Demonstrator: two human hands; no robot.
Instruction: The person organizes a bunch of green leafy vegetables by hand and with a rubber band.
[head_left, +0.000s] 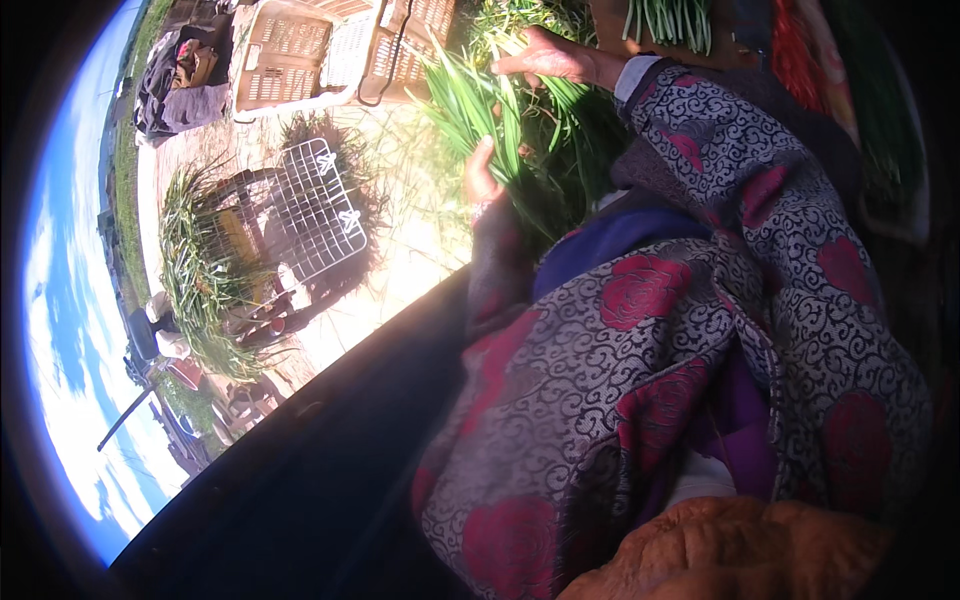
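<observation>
My left hand (484, 172) is closed around the lower part of a loose bunch of long, flat green leaves (469, 105), its thumb up along them. Just above and to the right, my right hand (546, 58) grips leaves of the same kind, with thumb and forefinger towards the left. Leaf tips fan out to the upper left of both hands. More green leaves (566, 112) hang below my right hand, partly in shade. A patterned sleeve covers my right forearm; the lower ends of the leaves are hidden in shadow near my lap.
Beige plastic crates (289, 60) stand at the upper left. Below them is a white wire rack (322, 217) beside a heap of grassy leaves (206, 277). Trimmed green stalks (671, 22) lie at the top, near red strands (799, 64). Dark clothing (184, 109) lies at the far left.
</observation>
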